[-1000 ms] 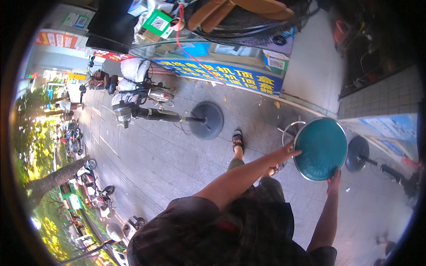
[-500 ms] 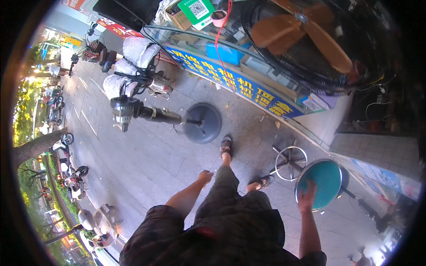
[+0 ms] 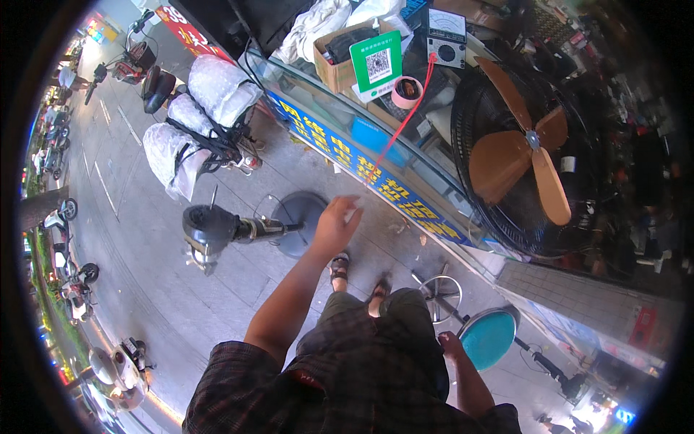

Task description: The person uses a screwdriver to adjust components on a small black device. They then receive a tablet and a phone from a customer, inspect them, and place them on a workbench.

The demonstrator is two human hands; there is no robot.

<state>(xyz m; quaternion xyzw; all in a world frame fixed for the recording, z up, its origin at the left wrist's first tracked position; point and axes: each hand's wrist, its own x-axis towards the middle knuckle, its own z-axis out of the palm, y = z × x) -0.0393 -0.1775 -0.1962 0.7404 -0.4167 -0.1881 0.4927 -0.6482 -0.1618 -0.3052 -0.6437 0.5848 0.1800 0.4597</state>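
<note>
The left hand point(image 3: 337, 226) is held out, loosely spread, near the fan pedestal point(image 3: 262, 230). The right hand point(image 3: 450, 346) is lowered beside the teal-seated stool point(image 3: 490, 340) on the pavement point(image 3: 217, 307); its grip cannot be told.

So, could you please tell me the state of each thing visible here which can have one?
Teal-seated stool: upright, unoccupied
Left hand: apparently empty, fingers loosely bent
Right hand: beside the stool, grip unclear
Orange-bladed fan: front guard absent, blades seemingly still
Pedestal fan stand: upright, motor on top, no blades
Cardboard box: open, dark item inside
Analog multimeter: red lead apparently attached
</note>
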